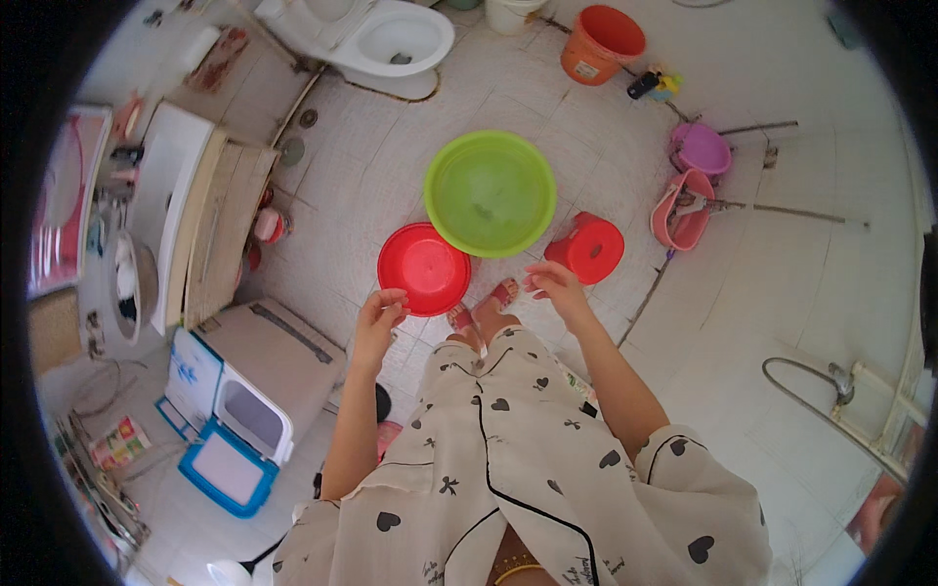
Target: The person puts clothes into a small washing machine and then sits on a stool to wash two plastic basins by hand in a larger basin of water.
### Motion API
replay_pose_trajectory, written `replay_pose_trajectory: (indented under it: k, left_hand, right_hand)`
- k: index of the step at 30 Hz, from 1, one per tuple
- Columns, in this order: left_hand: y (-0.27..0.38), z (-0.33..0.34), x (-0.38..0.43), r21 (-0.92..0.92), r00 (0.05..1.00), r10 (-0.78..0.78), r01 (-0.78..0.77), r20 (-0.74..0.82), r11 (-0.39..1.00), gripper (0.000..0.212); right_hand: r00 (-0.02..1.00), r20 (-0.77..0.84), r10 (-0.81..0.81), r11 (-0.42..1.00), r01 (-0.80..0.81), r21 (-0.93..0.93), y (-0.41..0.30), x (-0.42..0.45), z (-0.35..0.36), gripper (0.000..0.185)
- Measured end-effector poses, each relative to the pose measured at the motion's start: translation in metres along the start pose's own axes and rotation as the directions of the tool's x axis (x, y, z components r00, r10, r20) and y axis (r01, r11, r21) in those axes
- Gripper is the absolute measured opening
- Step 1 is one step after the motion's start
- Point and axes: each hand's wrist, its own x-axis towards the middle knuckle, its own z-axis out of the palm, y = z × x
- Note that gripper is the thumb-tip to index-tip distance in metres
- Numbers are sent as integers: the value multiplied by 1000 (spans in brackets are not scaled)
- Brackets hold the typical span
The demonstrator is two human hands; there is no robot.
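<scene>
My left hand (383, 322) is held in the air at the near edge of a round red plastic basin (421, 267), its fingers loosely bent with nothing between them. Whether it touches the rim I cannot tell. My right hand (557, 289) hovers just in front of a red plastic stool (586, 245) with a slot in its top; this hand is also bare, fingers apart. Ahead of both hands, a larger lime-green basin (491, 194) rests on the tiled floor and seems to hold clear water. Its rim meets or overlaps the red basin's.
A white toilet (399, 40) and an orange bucket (597, 47) stand at the far side. Pink basins (683, 209) hang by the right wall. To the left are a sink cabinet (227, 227) and a washing machine (256, 410) with its lid raised. My slippered feet (484, 304) are close to the red basin.
</scene>
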Motion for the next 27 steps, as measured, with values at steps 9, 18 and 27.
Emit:
replay_pose_trajectory:
  k: [9,18,27]
  left_hand:
    - [-29,-36,-27,-165,1000,-6,2,-24,986,19]
    - [-48,-50,-33,-218,995,-34,13,-92,976,21]
    - [-60,-37,-29,-329,979,-60,-8,-197,944,20]
  right_hand:
    - [998,67,16,997,-10,-78,-12,-23,43,19]
    - [999,-27,22,979,-27,-201,-32,-49,24,19]
    - [997,54,47,973,-34,-228,-61,-28,18,19]
